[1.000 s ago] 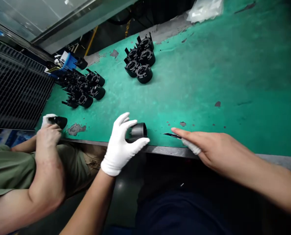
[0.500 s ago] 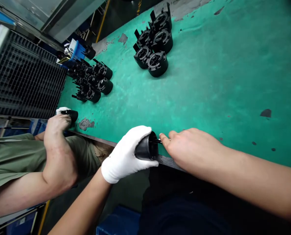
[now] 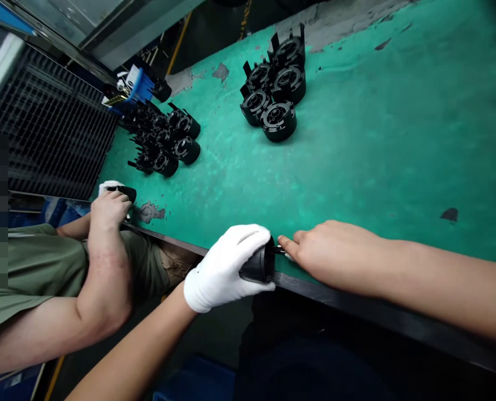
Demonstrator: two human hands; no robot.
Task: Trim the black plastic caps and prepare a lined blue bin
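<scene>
My left hand (image 3: 226, 270), in a white glove, is wrapped round a black plastic cylindrical housing (image 3: 254, 266) at the table's front edge. The housing lies on its side, its open rim facing right. My bare right hand (image 3: 320, 249) is closed on a thin tool (image 3: 279, 250) whose dark tip reaches the housing's opening. Most of the tool is hidden in the fingers, so I cannot tell its exact kind.
Several similar black housings (image 3: 279, 120) stand on the green tabletop (image 3: 377, 156). Another cluster (image 3: 187, 149) is farther left, near a blue bin (image 3: 141, 86). At left, a co-worker's hands (image 3: 112, 206) hold a black housing. A dark grille (image 3: 59, 122) borders the table.
The view has shifted slightly, so the table's contents appear a little lower and to the right. Both my hands keep their holds, with the tool still at the housing's opening.
</scene>
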